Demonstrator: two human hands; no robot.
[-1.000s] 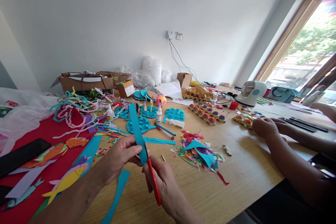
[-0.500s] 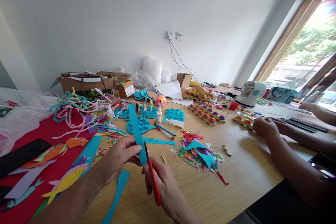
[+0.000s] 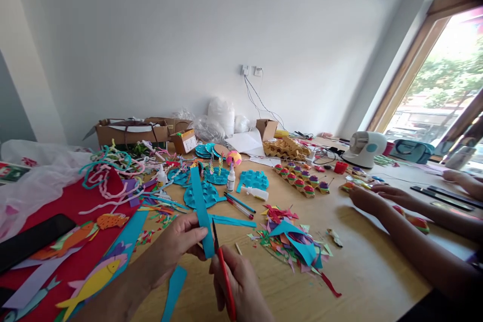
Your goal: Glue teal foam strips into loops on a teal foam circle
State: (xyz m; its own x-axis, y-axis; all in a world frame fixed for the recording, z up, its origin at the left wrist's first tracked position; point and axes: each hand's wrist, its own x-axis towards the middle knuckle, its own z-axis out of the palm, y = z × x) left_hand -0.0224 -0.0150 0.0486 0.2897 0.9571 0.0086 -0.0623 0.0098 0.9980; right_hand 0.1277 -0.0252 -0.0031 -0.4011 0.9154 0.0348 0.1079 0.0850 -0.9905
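Observation:
A long blue paper strip stands upright, pinched near its lower part by my left hand. My right hand is closed on red-handled scissors, whose dark blades point up just right of the strip. Whether the blades touch the paper I cannot tell. Under my left hand, another blue strip lies on the table. Beyond my hands is a thin blue strip, with pens behind it.
Colourful paper scraps lie right of my hands. Painted egg-carton pieces and glue bottles stand farther back. Paper fish rest on red sheet at left. Another person's hands work at right, near a white fan.
The view has tilted up, so the table sits lower. My hands still hold the strip and scissors. The other person's hands have moved left, uncovering carton pieces beside their arm.

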